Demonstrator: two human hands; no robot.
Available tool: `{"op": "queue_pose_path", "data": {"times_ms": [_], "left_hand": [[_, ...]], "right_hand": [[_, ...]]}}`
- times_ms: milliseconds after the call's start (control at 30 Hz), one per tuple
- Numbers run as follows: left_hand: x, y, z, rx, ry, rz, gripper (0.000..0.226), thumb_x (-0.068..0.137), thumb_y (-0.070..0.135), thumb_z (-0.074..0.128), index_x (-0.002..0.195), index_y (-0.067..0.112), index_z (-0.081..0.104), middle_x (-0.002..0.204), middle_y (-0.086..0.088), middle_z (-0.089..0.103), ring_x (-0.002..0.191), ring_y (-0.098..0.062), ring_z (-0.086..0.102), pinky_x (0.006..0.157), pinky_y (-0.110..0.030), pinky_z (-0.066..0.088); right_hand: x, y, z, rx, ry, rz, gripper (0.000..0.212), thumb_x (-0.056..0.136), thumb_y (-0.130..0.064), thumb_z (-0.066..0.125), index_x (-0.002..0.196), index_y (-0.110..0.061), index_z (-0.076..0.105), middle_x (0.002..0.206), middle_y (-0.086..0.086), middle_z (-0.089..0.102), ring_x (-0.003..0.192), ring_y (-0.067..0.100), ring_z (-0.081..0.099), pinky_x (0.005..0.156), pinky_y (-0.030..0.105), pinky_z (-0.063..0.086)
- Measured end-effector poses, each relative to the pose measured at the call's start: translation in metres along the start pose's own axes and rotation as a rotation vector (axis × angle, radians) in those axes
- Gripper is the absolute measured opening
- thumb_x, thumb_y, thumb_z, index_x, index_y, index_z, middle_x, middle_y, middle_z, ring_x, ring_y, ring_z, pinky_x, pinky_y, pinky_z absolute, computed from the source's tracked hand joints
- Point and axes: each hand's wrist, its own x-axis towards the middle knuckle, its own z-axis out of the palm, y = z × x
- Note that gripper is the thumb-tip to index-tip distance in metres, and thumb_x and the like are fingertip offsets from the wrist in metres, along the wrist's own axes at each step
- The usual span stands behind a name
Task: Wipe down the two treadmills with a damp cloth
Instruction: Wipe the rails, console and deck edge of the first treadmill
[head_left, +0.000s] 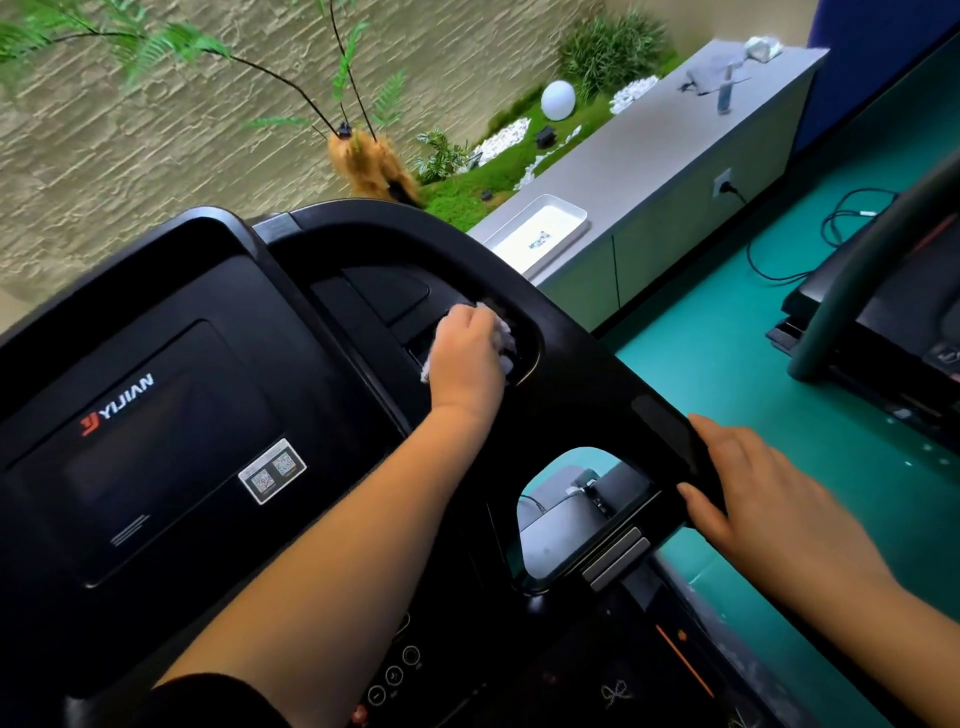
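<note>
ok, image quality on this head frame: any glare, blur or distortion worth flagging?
Head view: frame strongly tilted, wide-angle bending along the grey ledge; white tray blown out; glossy treadmill console shows soft sheen, logo legible; cloth under the left hand slightly smeared; right hand on the handrail sharp; bottle at the ledge's far end soft.

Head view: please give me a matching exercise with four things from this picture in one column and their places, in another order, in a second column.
1. crumpled white cloth
2. white rectangular tray
3. white globe lamp
4. right hand

A. on the green moss
B. on the black treadmill handrail
C. in the left hand
D. on the grey ledge

Pairs: 1-C, 2-D, 3-A, 4-B
</note>
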Motion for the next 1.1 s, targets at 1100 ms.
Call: {"op": "queue_pose_path", "data": {"times_ms": [1100], "left_hand": [[0.029, -0.052, -0.054, 0.392, -0.245, 0.240, 0.025, 0.079, 0.020, 0.070, 0.104, 0.016, 0.068, 0.110, -0.006, 0.055, 0.106, -0.028, 0.054, 0.081, -0.041, 0.050]], "right_hand": [[0.000, 0.001, 0.002, 0.003, 0.009, -0.011, 0.065, 0.089, -0.052, 0.045, 0.145, -0.026, 0.024, 0.124, -0.002, 0.047, 0.108, 0.024, 0.055, 0.079, 0.039, 0.050]]}}
